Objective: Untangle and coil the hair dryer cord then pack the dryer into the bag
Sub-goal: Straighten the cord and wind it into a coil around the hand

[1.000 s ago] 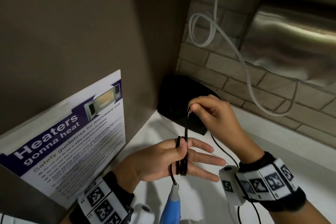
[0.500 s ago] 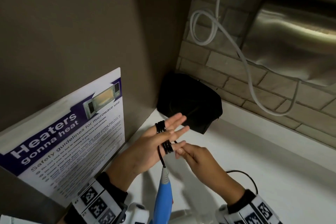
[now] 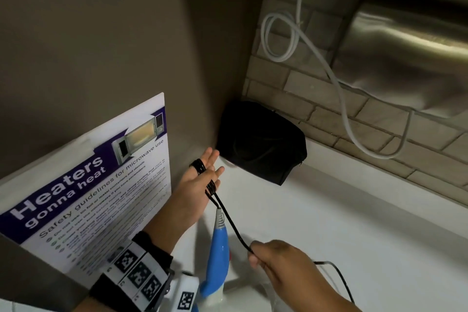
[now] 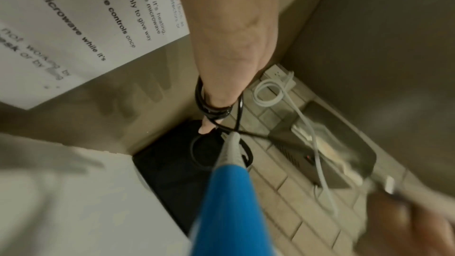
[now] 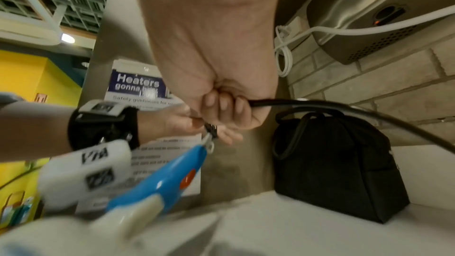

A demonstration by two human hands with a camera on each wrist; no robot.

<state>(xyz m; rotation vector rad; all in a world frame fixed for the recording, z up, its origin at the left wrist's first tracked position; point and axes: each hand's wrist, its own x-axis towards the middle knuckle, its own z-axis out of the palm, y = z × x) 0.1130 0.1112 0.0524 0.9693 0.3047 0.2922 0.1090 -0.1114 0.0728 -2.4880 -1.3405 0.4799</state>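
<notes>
Fingers (image 3: 211,159) of my left hand (image 3: 195,185) extend straight and flat, serving as a former; several black turns of the cord (image 3: 234,228) ring them, seen as a stacked band across the knuckles in the left wrist view. My right hand (image 3: 276,263) is closed in a fist around the cord further along, drawing a taut straight run down and away from the coil. Slack trails behind that fist across the white counter (image 3: 354,223). The hair dryer (image 3: 215,261), blue-handled, hangs below my left hand with its grey strain relief close under the coil. The bag (image 3: 260,144), black, sits in the corner against the brick wall, well apart from both hands; its mouth cannot be judged.

Risk, as I judge it: the straight left fingers do not clamp the turns, so too hard a pull from the right hand could slide the band off the fingertips and spill the coil. The hanging dryer's weight could twist the turns.

Compared with 0.5 s ago, my right hand is now lower and nearer me rather than touching the left fingertips, and the cord between the 2 hands is stretched out.
</notes>
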